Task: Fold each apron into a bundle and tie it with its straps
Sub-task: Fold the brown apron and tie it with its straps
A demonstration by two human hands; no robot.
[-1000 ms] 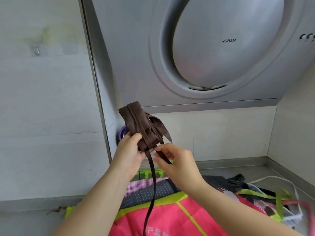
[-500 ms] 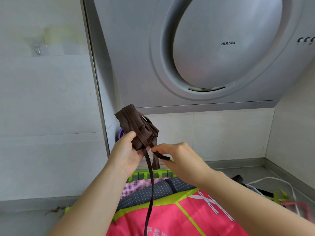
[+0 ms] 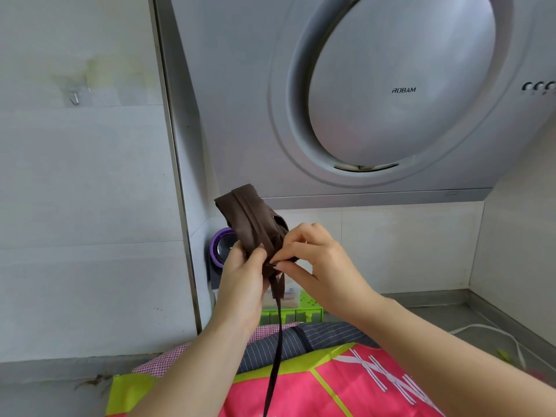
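- One brown apron bundle [image 3: 249, 218] in hand, up in the air before the range hood [image 3: 391, 85], well above the pink apron [image 3: 316, 392] and striped apron [image 3: 313, 338] lying below.
- Light, soft, limp cloth by the look; nothing fragile; likely to spring open if let go.
- Flat strap [image 3: 275, 356] hanging straight down from the bundle's lower end, past the pile and out of view at the bottom edge; probably a little slick, apt to work loose unless drawn tight.
- Best hold, as judged: round the bundle's lower half for the body, close against the wrap for the strap.
- Left hand [image 3: 243, 281]: fingers curled round the bundle's lower part, thumb pressed on the front, clamping the folds.
- Right hand [image 3: 319, 266]: thumb and forefinger pinching strap at the bundle's lower right, just beside the left thumb; remaining fingers curled loosely above.
- Both forearms raised, wrists close together; hands touching or barely apart, cannot tell which.
- No finished knot visible; tying step judged under way.
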